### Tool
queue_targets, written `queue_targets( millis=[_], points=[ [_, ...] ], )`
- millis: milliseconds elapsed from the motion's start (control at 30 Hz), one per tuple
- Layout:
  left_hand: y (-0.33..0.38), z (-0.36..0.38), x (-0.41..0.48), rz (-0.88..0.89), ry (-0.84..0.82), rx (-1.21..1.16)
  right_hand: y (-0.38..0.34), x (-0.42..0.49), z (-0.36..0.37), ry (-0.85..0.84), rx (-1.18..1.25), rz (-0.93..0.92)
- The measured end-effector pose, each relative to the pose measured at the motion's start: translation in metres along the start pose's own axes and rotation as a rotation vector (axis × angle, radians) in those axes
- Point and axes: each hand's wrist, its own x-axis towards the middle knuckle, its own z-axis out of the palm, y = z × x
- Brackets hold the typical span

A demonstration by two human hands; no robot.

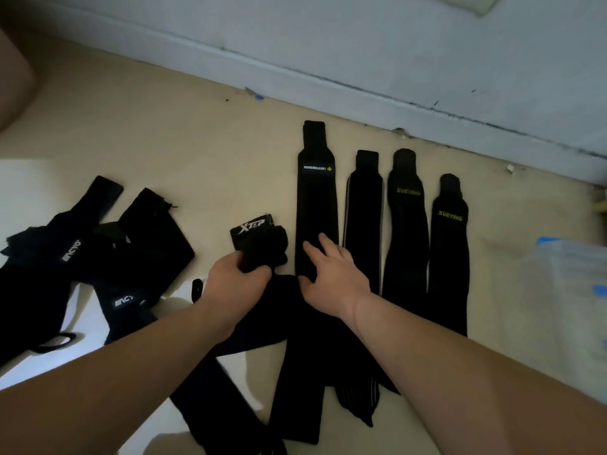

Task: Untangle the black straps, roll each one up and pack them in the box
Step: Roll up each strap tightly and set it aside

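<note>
Leftmost, we note a tangled heap of black straps (82, 267) lying on the beige floor (164, 133), well left of the XTEP strap (259, 241). Our left hand (236, 284) has its fingers clenched around the lower end of that partly bunched XTEP strap. Just right of it, our right hand (331, 277) lies with fingers spread and relaxed, flat on the long strap with the white label (317, 205), gripping nothing. Further right of the XTEP strap, three more straps (407, 224) lie flat and side by side, two lettered XUEYING. Beyond them, at the frame's right edge, sits the translucent box (571, 290).
</note>
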Motion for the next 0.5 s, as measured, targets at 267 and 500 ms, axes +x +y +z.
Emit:
queue_targets(
  millis=[267,500],
  points=[
    [0.012,-0.065,-0.022,-0.099,0.0,-0.337,-0.024,0.006,0.008,0.08,-0.344,0.023],
    [-0.02,-0.114,-0.051,0.006,-0.096,-0.22,-0.124,0.018,0.004,-0.358,0.802,0.123]
  ],
)
